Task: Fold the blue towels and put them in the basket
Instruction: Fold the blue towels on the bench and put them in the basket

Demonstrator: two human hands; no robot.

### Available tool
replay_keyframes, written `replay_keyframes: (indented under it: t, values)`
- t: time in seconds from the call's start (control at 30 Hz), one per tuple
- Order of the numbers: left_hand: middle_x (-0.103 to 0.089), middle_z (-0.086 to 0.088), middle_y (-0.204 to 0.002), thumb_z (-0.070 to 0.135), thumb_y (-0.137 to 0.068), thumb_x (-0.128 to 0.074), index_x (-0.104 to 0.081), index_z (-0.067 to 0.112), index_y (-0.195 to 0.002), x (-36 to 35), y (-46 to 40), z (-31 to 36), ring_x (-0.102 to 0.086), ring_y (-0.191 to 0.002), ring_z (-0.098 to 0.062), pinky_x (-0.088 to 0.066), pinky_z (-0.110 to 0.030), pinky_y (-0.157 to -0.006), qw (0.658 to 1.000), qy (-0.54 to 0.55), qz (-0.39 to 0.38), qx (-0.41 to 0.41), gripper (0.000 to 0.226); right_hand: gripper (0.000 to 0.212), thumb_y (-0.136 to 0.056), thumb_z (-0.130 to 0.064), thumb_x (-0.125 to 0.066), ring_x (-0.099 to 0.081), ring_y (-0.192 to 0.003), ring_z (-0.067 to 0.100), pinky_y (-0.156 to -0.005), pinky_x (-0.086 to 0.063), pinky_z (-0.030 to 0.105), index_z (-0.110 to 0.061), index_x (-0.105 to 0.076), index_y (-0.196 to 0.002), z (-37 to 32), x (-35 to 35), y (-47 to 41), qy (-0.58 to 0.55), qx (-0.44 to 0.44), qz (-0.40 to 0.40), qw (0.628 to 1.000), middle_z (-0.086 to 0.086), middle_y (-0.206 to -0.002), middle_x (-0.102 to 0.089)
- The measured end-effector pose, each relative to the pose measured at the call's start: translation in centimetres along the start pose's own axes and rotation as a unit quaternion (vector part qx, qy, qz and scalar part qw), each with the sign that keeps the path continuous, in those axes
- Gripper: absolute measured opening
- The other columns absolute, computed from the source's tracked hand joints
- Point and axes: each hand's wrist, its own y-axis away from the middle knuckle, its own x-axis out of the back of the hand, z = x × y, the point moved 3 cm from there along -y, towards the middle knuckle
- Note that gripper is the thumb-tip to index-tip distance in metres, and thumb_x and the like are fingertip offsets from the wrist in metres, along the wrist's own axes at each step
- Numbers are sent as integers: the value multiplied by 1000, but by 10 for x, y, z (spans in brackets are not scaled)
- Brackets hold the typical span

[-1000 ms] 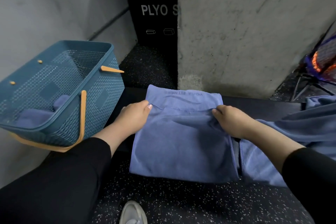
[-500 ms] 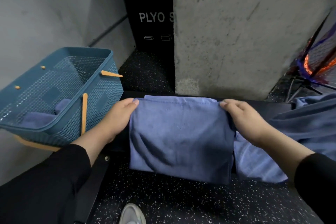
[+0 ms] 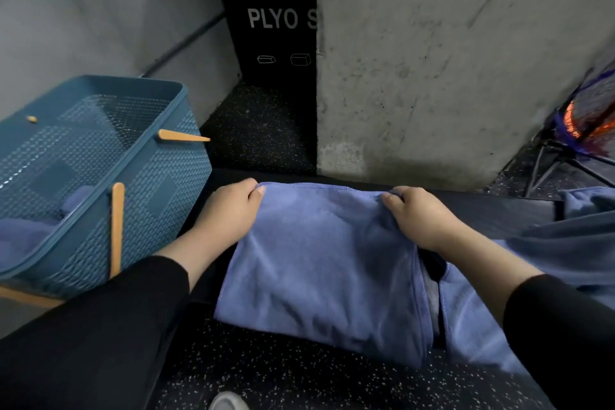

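Dark bench (image 3: 519, 210) running across beneath both hands, over black speckled floor (image 3: 299, 379). Folded blue towel (image 3: 326, 263) draped over its front edge, pinched at the far corners by left hand (image 3: 229, 210) and right hand (image 3: 422, 220). More blue towels (image 3: 572, 236) heaped right of the right hand. Blue basket (image 3: 159, 196) left of the left hand, support unclear.

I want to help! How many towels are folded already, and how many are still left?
Done: folded blue cloth already lies in the basket; the count is hidden. In hand: the left hand and right hand pinch the towel by its far corners. Left: loose towels lie at the right.
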Motion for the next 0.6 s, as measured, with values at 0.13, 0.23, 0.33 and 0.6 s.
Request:
replay_keyframes:
  t: [0.13, 0.23, 0.33, 0.6]
  values:
    - [-48, 4, -59, 27, -103, -50, -39, 19, -66, 1, 16, 0, -51, -63, -28, -26, -36, -63, 998, -11, 35, -47, 39, 39, -103, -34, -47, -54, -71, 32, -64, -39, 39, -7, -50, -74, 4, -2, 6, 36, 31, 25, 999, 7, -65, -58]
    - [-52, 4, -61, 30, -102, -50, -48, 17, -72, -3, 9, -2, -54, -67, -32, -29, -36, -65, 998, -13, 50, -33, 33, 38, -104, -34, -47, -53, -72, 32, -63, -34, 37, -14, -47, -71, 12, 3, 2, 14, 6, 66, 998, 3, -65, -55]
    - [-54, 3, -60, 32, -101, -52, -54, 16, -74, -7, -4, -1, -56, -68, -32, -29, -36, -63, 998, -14, 52, -14, 32, 39, -104, -34, -46, -51, -74, 30, -64, -31, 33, -18, -42, -68, 15, 6, -6, 7, -22, 78, 997, 0, -66, -52]
    - [-59, 10, -113, 27, -98, -59, -66, 23, -103, -22, -25, -1, -55, -102, -21, -38, -37, -84, 996, -61, 20, -60, 9, 18, -95, -27, -63, -59, -93, 33, -78, -46, 37, -14, -62, -108, 24, -3, -21, 129, 35, 44, 990, 6, -106, -55]
